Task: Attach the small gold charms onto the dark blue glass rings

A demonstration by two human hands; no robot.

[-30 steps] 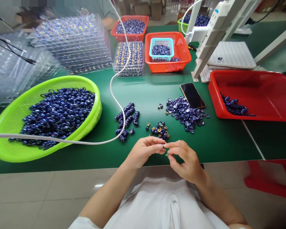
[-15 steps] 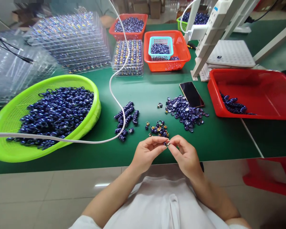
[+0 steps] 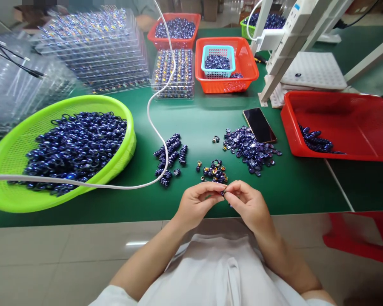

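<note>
My left hand (image 3: pixel 196 203) and my right hand (image 3: pixel 247 204) meet at the near edge of the green table (image 3: pixel 191 123), fingertips pinched together on one small dark blue piece (image 3: pixel 224 192). Just beyond them lies a little heap of blue pieces with gold bits (image 3: pixel 214 171). To its left are short rows of stacked blue rings (image 3: pixel 170 158). To its right spreads a pile of flat blue stones (image 3: pixel 250 148).
A lime basket (image 3: pixel 6 191) full of blue rings sits at left, crossed by a white cable (image 3: pixel 156 127). A phone (image 3: pixel 259 125) and a red tray (image 3: pixel 338 110) lie at right. Orange baskets (image 3: pixel 245 80) and stacked clear trays (image 3: pixel 92 55) stand behind.
Both hands have shifted slightly away from my body, staying pinched together on the small piece. The view has tilted a little.
</note>
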